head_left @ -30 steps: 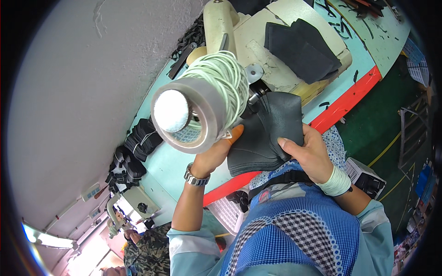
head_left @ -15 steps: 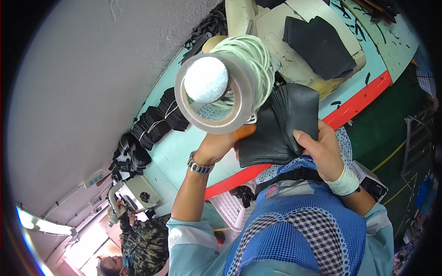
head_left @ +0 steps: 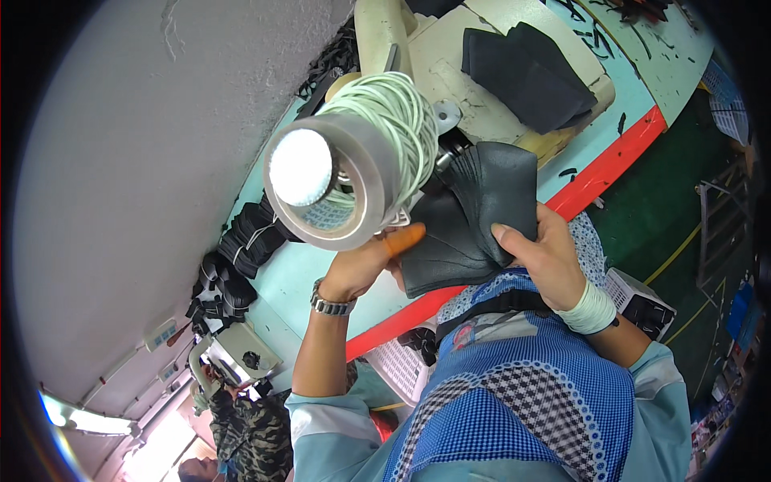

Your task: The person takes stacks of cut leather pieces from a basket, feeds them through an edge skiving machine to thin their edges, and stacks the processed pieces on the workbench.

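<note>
Between my hands, at the table's front edge, lies a fanned stack of flat black leather-like pieces [head_left: 462, 233]. My right hand [head_left: 550, 261] is closed on its right edge, thumb on top and fingers beneath. A roll of pale cord circles that wrist. On the left edge, my left hand [head_left: 361, 269] is closed around the pieces; its thumb wears an orange finger cover, and its fingers are partly hidden. The pieces' far end is beside a sewing machine's metal parts [head_left: 448, 149]. A lamp-like grey ring [head_left: 361, 165], hung with pale green cord [head_left: 393, 108], blocks part of the view.
More black pieces [head_left: 530, 76] lie on the cream machine bed [head_left: 438, 60]. Tied black bundles [head_left: 249, 233] line the wall side of the pale table [head_left: 297, 277]. White baskets [head_left: 397, 365] stand below the red edge [head_left: 614, 165]. Another person in camouflage [head_left: 253, 434] works at the lower left.
The view has shifted, so the machine and ring appear farther left. The pieces are spread somewhat wider apart. Both hands stay on the stack.
</note>
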Demonstrator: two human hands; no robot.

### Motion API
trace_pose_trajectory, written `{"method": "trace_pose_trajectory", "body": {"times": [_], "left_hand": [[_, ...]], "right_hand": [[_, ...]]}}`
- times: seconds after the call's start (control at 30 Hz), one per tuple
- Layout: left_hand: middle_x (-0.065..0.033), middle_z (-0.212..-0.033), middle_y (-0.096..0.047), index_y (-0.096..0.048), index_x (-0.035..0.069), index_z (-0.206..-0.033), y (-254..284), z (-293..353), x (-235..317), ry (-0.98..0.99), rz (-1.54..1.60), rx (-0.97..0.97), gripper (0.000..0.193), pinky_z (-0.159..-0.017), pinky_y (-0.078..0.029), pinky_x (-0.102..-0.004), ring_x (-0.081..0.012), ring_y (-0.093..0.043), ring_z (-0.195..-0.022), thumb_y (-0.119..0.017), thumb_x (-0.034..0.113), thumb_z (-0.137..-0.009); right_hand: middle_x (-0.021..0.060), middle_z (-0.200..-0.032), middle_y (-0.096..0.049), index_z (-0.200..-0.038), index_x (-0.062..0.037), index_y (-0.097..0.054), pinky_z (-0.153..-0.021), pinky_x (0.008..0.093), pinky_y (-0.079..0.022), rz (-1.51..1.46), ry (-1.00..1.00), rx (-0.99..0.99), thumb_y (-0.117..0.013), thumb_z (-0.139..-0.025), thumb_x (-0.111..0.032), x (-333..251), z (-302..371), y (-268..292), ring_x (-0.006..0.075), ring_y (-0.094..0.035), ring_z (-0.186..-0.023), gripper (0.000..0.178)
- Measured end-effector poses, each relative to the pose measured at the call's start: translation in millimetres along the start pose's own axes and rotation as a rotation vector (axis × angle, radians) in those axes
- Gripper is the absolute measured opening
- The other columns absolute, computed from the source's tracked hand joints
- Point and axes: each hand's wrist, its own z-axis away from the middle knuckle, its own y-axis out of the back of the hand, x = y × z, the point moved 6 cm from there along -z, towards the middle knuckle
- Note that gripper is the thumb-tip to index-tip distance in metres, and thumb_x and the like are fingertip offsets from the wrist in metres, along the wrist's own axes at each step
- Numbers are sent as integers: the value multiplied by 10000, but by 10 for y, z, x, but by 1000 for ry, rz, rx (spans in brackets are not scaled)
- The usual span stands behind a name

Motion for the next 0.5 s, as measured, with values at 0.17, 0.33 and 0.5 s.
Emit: {"method": "trace_pose_trajectory", "body": {"times": [0.17,0.33,0.5], "left_hand": [[17,-589,-548,-612,26,-727,-5,-39,-87,-11,-53,42,261,-380,-377,-181,-42,-507,-465,-605,229,-889],[24,-603,-550,-623,7,-811,-16,50,-106,-21,289,28,217,-382,-359,-178,-52,-540,-512,-604,210,-885],[-16,-736,-588,-595,-15,-907,-2,-66,-66,77,-77,-21,176,-473,-432,-183,-70,-549,-532,-583,160,-894]], "right_hand": [[68,-904,-620,-995,49,-563,-725,245,-466,-7,-23,-4,-598,-800,-49,14,14,21,105,-575,-810,222],[71,-897,-621,-990,47,-562,-723,246,-467,1,5,28,-600,-791,-47,-18,5,42,106,-574,-805,223],[63,-904,-611,-997,42,-561,-728,247,-464,-42,23,32,-595,-793,-42,-41,37,14,103,-570,-807,223]]}}
